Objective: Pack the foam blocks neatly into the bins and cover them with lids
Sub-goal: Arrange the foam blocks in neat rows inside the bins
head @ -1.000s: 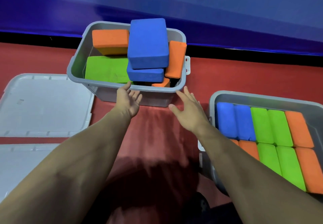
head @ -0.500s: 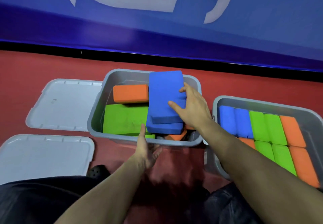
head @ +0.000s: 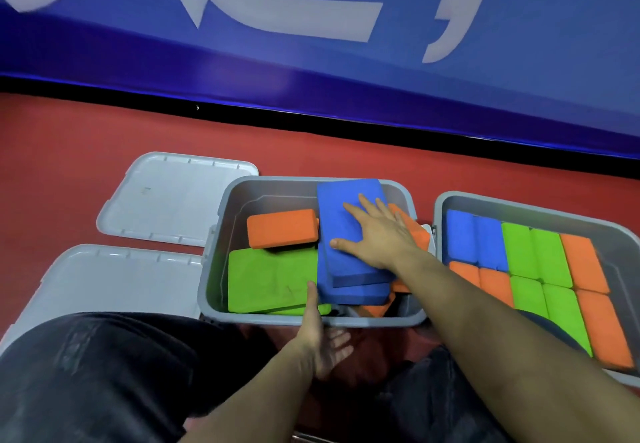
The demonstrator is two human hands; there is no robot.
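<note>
- Pressing flat with spread fingers, right hand point(head: 377, 235) rests on the top blue rectangular foam block point(head: 349, 214) in the middle grey plastic bin point(head: 311, 319).
- Left hand point(head: 320, 338) grips that bin's near rim, thumb inside.

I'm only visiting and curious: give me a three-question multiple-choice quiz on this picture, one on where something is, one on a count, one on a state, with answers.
1. Where does the right hand rest?
A. on a lid
B. on the top blue block
C. on the floor

2. How many lids lie on the floor at the left?
A. one
B. two
C. four

3. How are the blocks in the right bin arranged?
A. in neat rows
B. in a loose heap
C. there are none

Answers:
1 B: its fingers lie spread on the top blue block in the middle bin.
2 B: the far lid and the near lid both lie flat on the red floor.
3 A: the right bin holds blue, green and orange blocks side by side in rows.
</note>
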